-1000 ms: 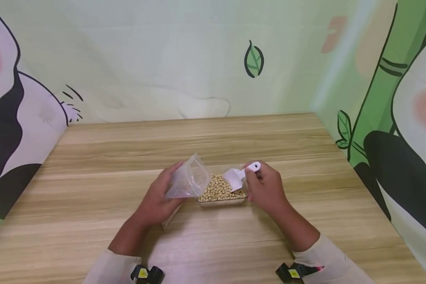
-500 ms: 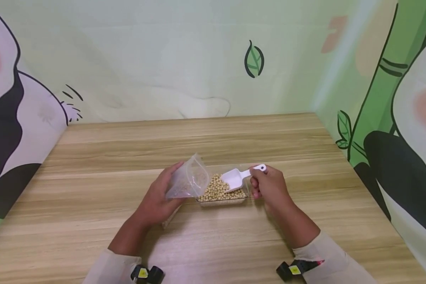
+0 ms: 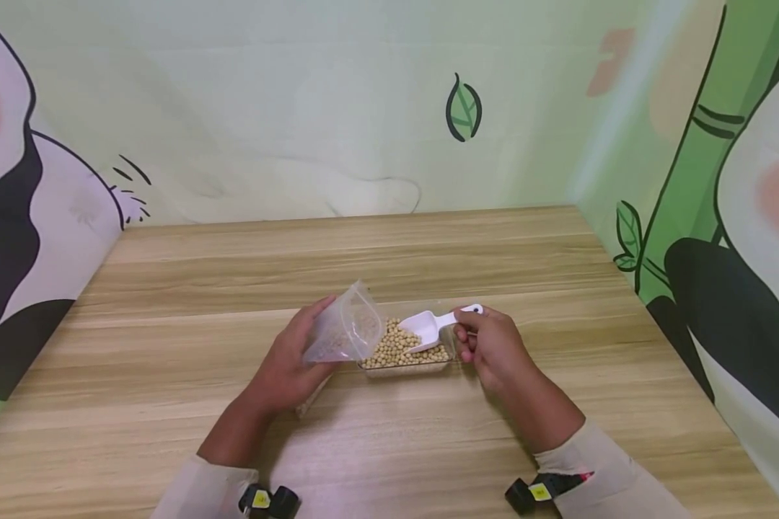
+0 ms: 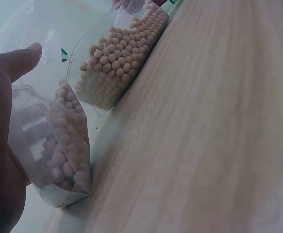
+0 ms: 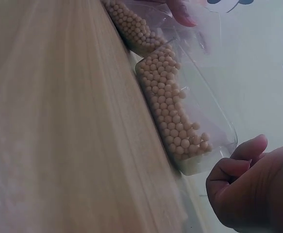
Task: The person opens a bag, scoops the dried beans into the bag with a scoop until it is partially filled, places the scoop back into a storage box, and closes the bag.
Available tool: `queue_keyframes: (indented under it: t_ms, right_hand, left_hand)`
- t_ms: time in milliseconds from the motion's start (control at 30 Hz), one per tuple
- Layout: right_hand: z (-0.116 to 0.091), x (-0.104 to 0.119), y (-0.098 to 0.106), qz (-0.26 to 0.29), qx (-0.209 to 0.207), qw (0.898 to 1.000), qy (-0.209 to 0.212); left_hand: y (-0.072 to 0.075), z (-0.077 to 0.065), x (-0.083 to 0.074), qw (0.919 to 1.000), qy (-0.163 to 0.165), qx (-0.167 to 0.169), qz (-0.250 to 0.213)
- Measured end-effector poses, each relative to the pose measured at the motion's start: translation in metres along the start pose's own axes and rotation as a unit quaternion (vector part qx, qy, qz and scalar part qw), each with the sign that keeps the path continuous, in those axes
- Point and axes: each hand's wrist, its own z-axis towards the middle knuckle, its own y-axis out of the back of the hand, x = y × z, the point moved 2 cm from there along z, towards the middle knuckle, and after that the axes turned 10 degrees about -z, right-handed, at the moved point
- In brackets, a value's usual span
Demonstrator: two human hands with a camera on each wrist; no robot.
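One scoop (image 3: 423, 329), handle (image 3: 446, 319) in right hand (image 3: 498, 347), blade (image 3: 417, 324) among beans (image 3: 389, 352).

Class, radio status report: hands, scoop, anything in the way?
Left hand holds bag. Right hand grips scoop. Scoop partly inside box, at beans. No obstruction seen.

Left hand (image 3: 292, 364): gripping, just below left of the frame's centre, thumb (image 4: 24, 60) standing apart
Right hand (image 3: 496, 349): pinching, right of centre, fingers (image 5: 226, 167) curling inward
Left forearm (image 3: 234, 429): slanting up from lower left
Right forearm (image 3: 548, 422): slanting up from lower right
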Motion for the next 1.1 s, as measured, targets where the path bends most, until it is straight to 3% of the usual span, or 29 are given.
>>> queue_keyframes:
  t_ms: [500, 1100]
  right_hand:
    - [0.0019, -0.0035, 0.0006, 0.062, 0.021, 0.998, -0.022]
    - [0.0044, -0.0062, 0.0014, 0.151, 0.053, 0.986, -0.044]
  left_hand:
    - [0.0001, 0.0011, 0.0007, 1.0, 0.004, 0.004, -0.002]
    - [0.0001, 0.0, 0.0022, 1.0, 0.007, 0.005, -0.002]
